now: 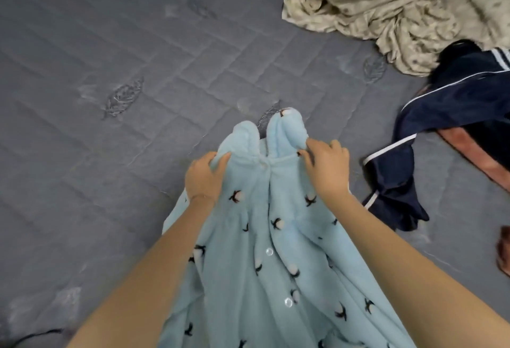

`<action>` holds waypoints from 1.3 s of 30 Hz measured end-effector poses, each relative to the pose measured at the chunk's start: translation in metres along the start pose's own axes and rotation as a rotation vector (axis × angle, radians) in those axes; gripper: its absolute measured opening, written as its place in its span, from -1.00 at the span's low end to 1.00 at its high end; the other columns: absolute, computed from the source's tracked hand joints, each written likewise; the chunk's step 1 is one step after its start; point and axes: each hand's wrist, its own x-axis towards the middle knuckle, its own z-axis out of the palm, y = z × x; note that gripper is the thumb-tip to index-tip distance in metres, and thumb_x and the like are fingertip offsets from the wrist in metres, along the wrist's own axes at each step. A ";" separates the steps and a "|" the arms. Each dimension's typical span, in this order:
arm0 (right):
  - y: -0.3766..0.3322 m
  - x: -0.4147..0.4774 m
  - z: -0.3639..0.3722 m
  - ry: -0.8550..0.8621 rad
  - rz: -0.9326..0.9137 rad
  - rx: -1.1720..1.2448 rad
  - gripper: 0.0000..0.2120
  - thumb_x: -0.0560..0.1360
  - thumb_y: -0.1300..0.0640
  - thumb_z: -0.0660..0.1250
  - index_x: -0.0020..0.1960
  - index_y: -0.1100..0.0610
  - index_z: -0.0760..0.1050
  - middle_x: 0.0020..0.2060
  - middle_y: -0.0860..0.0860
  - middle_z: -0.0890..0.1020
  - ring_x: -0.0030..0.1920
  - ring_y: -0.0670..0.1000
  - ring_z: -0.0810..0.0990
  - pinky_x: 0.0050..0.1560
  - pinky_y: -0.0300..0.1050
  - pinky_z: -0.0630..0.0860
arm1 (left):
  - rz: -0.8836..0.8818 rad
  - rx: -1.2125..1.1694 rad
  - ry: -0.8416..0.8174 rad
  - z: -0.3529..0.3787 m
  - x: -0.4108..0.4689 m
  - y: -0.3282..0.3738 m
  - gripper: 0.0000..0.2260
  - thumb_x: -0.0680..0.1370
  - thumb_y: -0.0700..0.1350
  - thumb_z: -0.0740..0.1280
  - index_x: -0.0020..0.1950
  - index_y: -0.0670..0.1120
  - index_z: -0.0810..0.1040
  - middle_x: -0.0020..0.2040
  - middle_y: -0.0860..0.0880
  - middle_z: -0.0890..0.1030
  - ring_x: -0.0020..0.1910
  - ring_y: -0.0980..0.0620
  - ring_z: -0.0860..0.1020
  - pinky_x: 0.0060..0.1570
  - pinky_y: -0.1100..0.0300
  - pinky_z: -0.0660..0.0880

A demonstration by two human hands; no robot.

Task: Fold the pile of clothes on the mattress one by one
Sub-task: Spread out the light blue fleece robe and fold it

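Observation:
A light blue fleece top (pixel 265 251) with small dark-and-white motifs and clear buttons down its front hangs toward me over the grey quilted mattress (pixel 110 85). My left hand (pixel 204 176) grips the fabric at the left shoulder by the collar. My right hand (pixel 325 165) pinches the right shoulder beside the other collar flap. The two collar flaps stick up between my hands. The lower part of the top runs out of view at the bottom.
At the right lies a navy garment with white piping (pixel 441 132) over a rust-coloured cloth (pixel 466 151). A crumpled beige patterned sheet (pixel 386 8) fills the back right corner. A dark cord (pixel 33 336) lies at the bottom left.

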 end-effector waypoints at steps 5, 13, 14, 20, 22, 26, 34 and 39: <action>0.009 0.001 0.060 -0.040 0.069 0.055 -0.44 0.59 -0.12 0.21 0.53 0.00 0.19 0.52 0.06 0.22 0.52 0.15 0.10 0.45 0.11 -0.02 | 0.210 0.349 -0.032 0.038 0.002 -0.040 -0.53 0.64 0.06 0.13 0.53 -0.03 0.21 0.54 -0.09 0.19 0.53 -0.11 0.12 0.48 -0.09 -0.07; 0.024 -0.028 0.122 -0.519 0.078 -0.126 -0.38 0.55 -0.34 -0.16 0.47 -0.24 -0.40 0.54 0.03 -0.31 0.53 0.10 -0.34 0.48 0.18 -0.32 | 0.290 0.759 -0.255 0.078 -0.012 -0.083 -0.42 0.54 0.33 -0.26 0.49 0.18 -0.38 0.50 -0.04 -0.39 0.54 -0.16 -0.19 0.41 -0.27 -0.28; 0.026 -0.025 0.125 -0.542 0.083 -0.137 -0.39 0.55 -0.34 -0.18 0.47 -0.24 -0.42 0.54 0.04 -0.30 0.53 0.10 -0.35 0.48 0.18 -0.33 | 0.284 0.781 -0.263 0.080 -0.009 -0.083 -0.42 0.54 0.33 -0.26 0.47 0.18 -0.40 0.50 -0.04 -0.40 0.54 -0.16 -0.19 0.40 -0.28 -0.29; 0.002 -0.031 0.104 -0.196 0.070 0.214 -0.44 0.57 -0.11 0.24 0.51 0.03 0.24 0.54 0.16 0.09 0.53 0.18 0.05 0.49 0.24 -0.03 | 0.141 0.508 -0.164 0.046 -0.022 -0.081 -0.49 0.63 0.13 0.02 0.56 0.14 -0.03 0.58 0.00 0.06 0.56 -0.07 -0.03 0.46 -0.17 -0.20; -0.016 -0.036 0.098 -0.036 -0.012 0.259 -0.52 0.54 -0.02 0.34 0.41 0.10 0.39 0.50 0.14 0.22 0.49 0.24 0.15 0.45 0.30 0.06 | -0.073 0.391 -0.041 0.012 -0.035 -0.106 -0.55 0.64 0.02 0.08 0.54 0.00 0.18 0.52 -0.06 0.26 0.51 -0.11 0.14 0.46 -0.16 -0.08; -0.054 -0.041 0.104 -0.038 -0.134 0.257 -0.47 0.51 -0.06 0.37 0.43 0.06 0.38 0.51 0.10 0.23 0.51 0.36 -0.01 0.46 0.28 -0.14 | -0.122 0.313 -0.068 -0.037 -0.072 -0.150 -0.72 0.62 -0.19 0.22 0.31 -0.24 0.47 0.41 -0.20 0.39 0.41 -0.22 0.30 0.41 -0.12 0.18; -0.143 -0.045 0.118 -0.455 -0.695 0.230 -0.45 0.56 0.07 0.27 0.51 -0.06 0.21 0.48 -0.05 0.29 0.55 0.07 0.03 0.49 0.13 -0.26 | 0.026 -0.169 -0.158 -0.063 -0.105 -0.122 -0.89 0.60 -0.02 0.21 0.00 -0.02 0.48 -0.32 -0.07 0.47 -0.42 0.13 0.35 -0.38 0.23 0.37; -0.164 -0.016 0.109 -0.461 -0.763 0.180 -0.79 0.51 0.19 0.27 0.08 0.07 0.61 -0.05 0.04 0.60 0.07 0.10 0.52 0.27 -0.05 0.20 | -0.126 -0.326 -0.171 -0.091 -0.117 -0.137 -0.89 0.58 -0.08 0.33 0.01 -0.11 0.53 -0.17 -0.02 0.59 -0.23 0.04 0.54 -0.20 0.23 0.48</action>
